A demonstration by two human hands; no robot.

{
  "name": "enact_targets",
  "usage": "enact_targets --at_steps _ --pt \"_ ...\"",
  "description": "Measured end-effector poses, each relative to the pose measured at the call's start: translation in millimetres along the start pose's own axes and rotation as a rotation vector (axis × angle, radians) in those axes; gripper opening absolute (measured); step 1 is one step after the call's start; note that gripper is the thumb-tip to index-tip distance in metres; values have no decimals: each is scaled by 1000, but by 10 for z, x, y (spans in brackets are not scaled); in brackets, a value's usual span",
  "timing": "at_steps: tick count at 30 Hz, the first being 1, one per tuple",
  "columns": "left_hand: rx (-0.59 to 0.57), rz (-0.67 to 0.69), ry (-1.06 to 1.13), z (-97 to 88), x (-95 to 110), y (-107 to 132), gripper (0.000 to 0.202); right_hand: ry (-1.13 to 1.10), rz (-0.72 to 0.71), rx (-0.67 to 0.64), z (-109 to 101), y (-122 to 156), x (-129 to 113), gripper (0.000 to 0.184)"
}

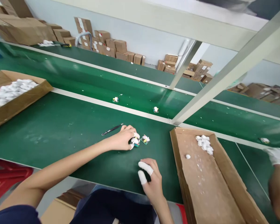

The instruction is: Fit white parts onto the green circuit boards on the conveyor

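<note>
My left hand [121, 139] rests on the green conveyor belt [67, 130], its cot-covered fingertips closed over a small circuit board with white padding [135, 142]. Just to the right lies a similar green board [145, 139], not touched. A black pair of tweezers [112, 129] lies beyond my left hand, apart from it. My right hand [150, 179] hovers nearer the belt's front edge, holding nothing, with white finger cots [143, 171] on two fingers.
A shallow cardboard tray [196, 171] with white padded pieces [204, 144] stands to the right. A co-worker's gloved hand [277, 156] is at the right edge. A cardboard box of white pieces [14, 96] sits left. Metal frame posts [214, 81] cross above the belt.
</note>
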State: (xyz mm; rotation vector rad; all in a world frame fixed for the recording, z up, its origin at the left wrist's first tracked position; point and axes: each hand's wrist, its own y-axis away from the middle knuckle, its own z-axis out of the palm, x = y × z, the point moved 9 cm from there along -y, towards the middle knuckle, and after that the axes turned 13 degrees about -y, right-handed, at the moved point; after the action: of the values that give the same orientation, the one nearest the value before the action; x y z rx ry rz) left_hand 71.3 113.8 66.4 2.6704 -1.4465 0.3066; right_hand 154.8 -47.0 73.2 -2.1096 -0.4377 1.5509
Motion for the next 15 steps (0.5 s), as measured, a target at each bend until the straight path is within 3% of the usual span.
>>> enact_targets --at_steps 2,3,5,6,8,10,13,15 --pt "-27 68 54 98 237 151 36 4 -25 -7 -168 72 -361 26" --pt "-37 97 74 152 325 204 37 53 -42 42 -350 98 -529 24" --pt "-44 139 86 264 438 275 37 281 9 182 -843 106 -681 19" --pt "-40 153 77 320 466 298 37 465 93 221 -1103 87 -632 18" --pt "-11 159 51 410 473 329 39 765 312 191 -1573 23 -300 23" --pt "29 153 37 465 444 351 42 892 526 11 -1863 -12 260 40" --pt "80 129 34 490 369 371 50 1113 649 -178 -2071 1 951 44" --pt "100 114 16 495 325 373 50 1170 689 -245 -2092 42 1211 38"
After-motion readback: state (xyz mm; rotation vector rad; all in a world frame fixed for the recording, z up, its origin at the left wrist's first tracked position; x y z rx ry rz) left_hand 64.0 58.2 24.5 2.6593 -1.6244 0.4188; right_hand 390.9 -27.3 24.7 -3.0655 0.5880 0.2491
